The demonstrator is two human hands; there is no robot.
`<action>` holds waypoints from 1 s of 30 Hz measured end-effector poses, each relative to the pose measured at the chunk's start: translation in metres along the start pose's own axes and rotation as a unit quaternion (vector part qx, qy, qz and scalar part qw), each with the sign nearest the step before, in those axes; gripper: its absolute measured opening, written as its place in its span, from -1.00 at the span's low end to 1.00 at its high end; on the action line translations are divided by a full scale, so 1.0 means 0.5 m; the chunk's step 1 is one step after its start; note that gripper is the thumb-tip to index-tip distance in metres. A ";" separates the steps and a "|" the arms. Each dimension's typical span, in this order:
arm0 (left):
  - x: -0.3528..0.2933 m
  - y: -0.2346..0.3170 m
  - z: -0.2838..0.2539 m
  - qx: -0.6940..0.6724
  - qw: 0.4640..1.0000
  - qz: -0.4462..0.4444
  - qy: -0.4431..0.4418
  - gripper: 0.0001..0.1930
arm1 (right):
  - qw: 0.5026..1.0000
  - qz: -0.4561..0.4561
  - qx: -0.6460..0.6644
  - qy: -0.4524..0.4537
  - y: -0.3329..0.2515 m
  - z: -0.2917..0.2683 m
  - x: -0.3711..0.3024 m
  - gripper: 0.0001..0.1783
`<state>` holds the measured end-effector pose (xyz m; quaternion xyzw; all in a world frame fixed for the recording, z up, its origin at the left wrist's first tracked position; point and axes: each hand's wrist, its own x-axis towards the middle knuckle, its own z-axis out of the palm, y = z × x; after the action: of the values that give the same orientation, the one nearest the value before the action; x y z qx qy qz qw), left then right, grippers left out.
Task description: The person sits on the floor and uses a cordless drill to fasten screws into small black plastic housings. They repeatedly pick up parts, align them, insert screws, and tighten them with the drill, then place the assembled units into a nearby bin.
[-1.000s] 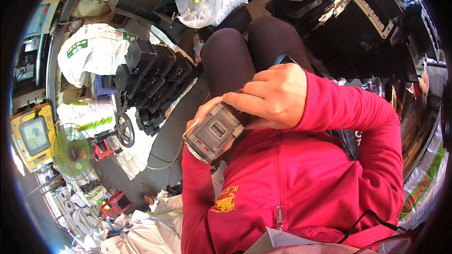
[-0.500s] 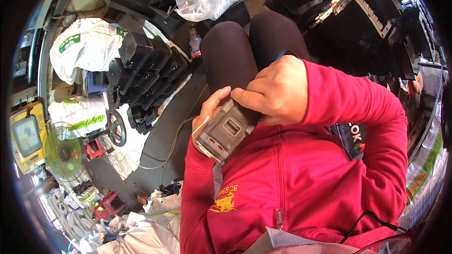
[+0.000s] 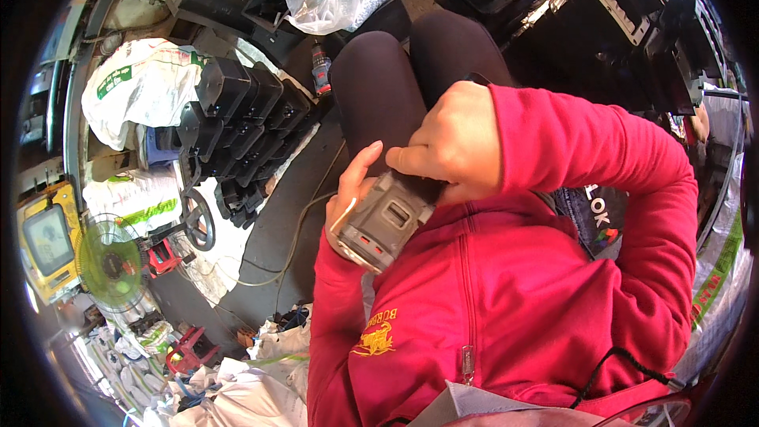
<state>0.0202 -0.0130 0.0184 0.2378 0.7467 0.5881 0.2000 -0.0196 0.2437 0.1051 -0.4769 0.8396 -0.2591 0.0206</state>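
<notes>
My left hand [image 3: 356, 176] is wrapped round a boxy grey plastic case [image 3: 385, 217], holding it over my lap from its left side. The case has a recessed slot in its face and small red openings along its near edge. A pale strip runs down its left side, by my palm. My right hand [image 3: 456, 141] is closed at the case's far end, its thumb and fingers curled in over the edge. Whatever those fingertips pinch is hidden behind the hand.
Stacked black plastic housings [image 3: 237, 115] stand to the left, and more black parts [image 3: 624, 39] lie at the far right. A clear plastic bag [image 3: 324, 0] and a drill [image 3: 321, 69] are beyond my knees. A green fan [image 3: 111, 262] and a cable [image 3: 294, 249] are on the left.
The whole view has shifted slightly. Both hands keep nearly the same hold on the grey case, and my right hand sits a little further left and higher in the picture.
</notes>
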 end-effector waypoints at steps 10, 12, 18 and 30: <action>0.008 0.036 -0.015 0.002 0.996 0.047 0.079 -0.10 | 0.942 0.248 0.093 0.206 0.086 -0.017 -0.129 -0.40; 0.007 0.031 -0.028 0.076 0.987 0.044 0.131 -0.15 | 0.882 0.451 -0.011 0.134 0.150 0.005 -0.183 -0.49; -0.028 0.007 -0.035 0.067 0.989 -0.091 0.097 -0.17 | 0.821 0.404 0.396 0.082 0.207 0.201 -0.301 -0.51; -0.002 -0.030 0.075 0.325 0.919 -0.192 -0.110 -0.17 | 0.836 0.347 0.354 0.235 0.298 0.043 -0.385 -0.62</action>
<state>0.0410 0.0127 -0.0045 0.2049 0.9014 0.2331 0.3019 -0.0266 0.4522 -0.0221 -0.0395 0.7806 -0.6188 0.0791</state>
